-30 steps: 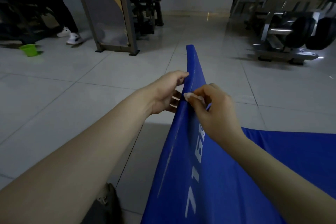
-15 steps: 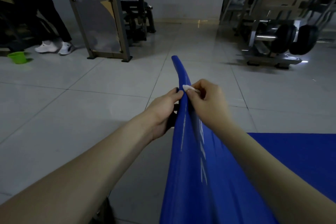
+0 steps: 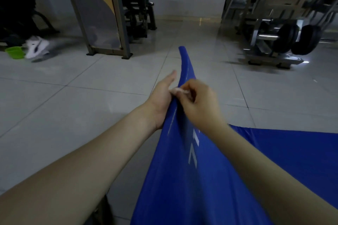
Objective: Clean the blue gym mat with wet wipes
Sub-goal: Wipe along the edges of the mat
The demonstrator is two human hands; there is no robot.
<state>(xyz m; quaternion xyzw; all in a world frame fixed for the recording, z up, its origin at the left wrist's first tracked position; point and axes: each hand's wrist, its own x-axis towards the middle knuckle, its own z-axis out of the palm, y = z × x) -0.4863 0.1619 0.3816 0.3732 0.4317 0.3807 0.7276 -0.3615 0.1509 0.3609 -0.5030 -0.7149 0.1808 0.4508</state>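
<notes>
Noting: floor (image 3: 73,106) carries the mat (image 3: 182,188), its left edge raised. We press the flat left hand (image 3: 161,97) behind that edge; right hand (image 3: 200,105) pinches the wipe (image 3: 180,91) on it. Risk: unclamped edge flops under rubbing; small wad slips from pinch.

Blue mat (image 3: 182,179), white lettering (image 3: 193,150)
</notes>
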